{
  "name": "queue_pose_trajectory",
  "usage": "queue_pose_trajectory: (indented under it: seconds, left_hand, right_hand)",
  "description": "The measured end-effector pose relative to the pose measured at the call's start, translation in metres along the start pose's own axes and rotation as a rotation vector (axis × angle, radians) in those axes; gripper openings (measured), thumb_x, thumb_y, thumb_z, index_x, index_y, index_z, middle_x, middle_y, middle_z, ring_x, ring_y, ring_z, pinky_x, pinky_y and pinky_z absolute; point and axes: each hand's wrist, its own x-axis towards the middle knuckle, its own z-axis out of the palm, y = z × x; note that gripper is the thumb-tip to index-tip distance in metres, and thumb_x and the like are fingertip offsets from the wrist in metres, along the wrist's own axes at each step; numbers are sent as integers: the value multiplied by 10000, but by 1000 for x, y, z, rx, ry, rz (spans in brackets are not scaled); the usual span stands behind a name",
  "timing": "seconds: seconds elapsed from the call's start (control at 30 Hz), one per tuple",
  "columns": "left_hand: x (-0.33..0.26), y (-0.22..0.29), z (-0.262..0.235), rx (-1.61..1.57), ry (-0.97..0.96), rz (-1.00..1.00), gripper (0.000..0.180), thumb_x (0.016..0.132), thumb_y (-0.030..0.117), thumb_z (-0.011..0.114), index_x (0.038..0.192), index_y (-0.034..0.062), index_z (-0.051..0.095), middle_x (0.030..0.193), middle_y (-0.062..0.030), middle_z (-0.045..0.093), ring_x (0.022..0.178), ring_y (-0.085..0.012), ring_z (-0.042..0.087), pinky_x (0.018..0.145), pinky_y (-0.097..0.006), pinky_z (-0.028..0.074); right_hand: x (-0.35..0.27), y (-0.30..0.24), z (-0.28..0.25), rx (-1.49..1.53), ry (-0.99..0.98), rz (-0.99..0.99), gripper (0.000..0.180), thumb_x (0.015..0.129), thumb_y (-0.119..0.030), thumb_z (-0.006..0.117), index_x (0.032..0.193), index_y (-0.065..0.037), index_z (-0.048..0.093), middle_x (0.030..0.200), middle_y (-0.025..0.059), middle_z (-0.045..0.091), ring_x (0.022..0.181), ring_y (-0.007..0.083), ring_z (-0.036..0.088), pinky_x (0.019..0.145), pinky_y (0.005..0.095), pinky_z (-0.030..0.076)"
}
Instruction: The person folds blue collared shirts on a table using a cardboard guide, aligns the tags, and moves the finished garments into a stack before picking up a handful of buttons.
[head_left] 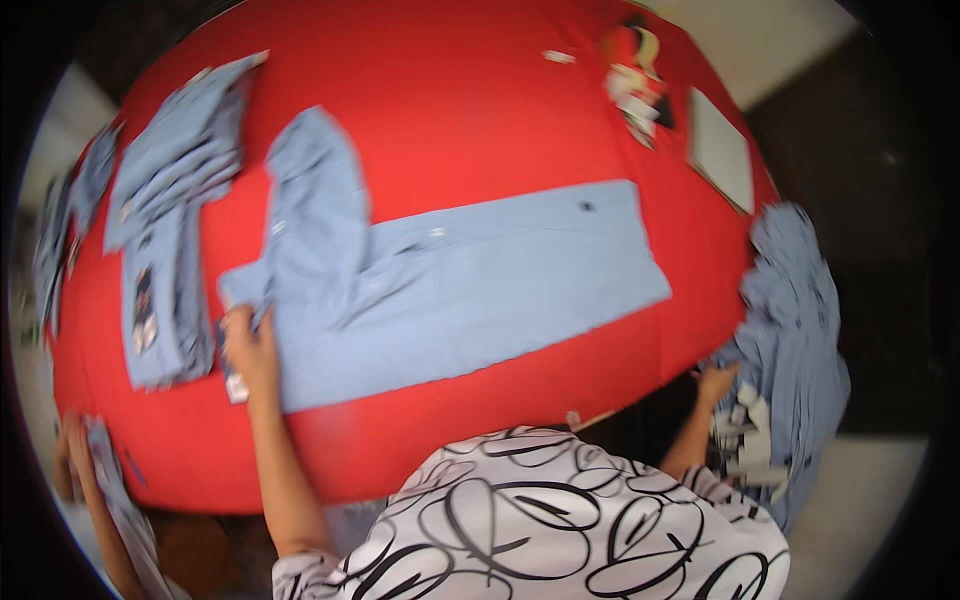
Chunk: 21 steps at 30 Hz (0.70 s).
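A light blue shirt lies lengthwise across the red-covered table, with one sleeve turned up and away from its left part. My left hand is closed at the left end of this shirt, thumb and fingers around its edge. Beside that hand, a white tag shows. Off the table's right edge, my right hand grips the border of a heap of light blue shirts; its fingers look curled but are small and blurred. White labels hang among the heap near this hand.
Folded blue shirts are stacked at the left, with another folded pile in front. A flat white pad and small labels lie at the far right. Another person's hands hold blue cloth at the lower left.
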Motion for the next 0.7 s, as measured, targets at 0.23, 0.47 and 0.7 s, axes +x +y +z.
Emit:
queue_pose_trajectory:
  seconds: [0.23,0.47,0.7]
  left_hand:
    - [11,8,-13,-186,-83,-53,174,838,81,713,921,-14,592,880,-166,618,785,-326,602,712,-372,482]
    - [21,5,-44,-290,-394,-124,435,789,138,708,1198,37,600,1084,-135,639,937,-270,610,833,-376,492]
    - [17,4,-33,-294,-372,-194,406,735,129,805,1070,6,612,1006,-141,637,939,-283,634,836,-354,509]
  right_hand:
    - [-127,-307,117,66,-426,-880,299,936,-196,627,1179,-26,664,1154,156,646,1108,270,590,961,373,452]
    - [-389,-437,355,-96,-968,-1137,616,874,-438,661,1305,-7,574,1365,189,544,1228,328,543,995,396,442]
    - [-477,-515,371,-69,-1215,-1286,327,850,-270,640,1082,-38,640,1035,214,684,1039,334,657,869,463,508]
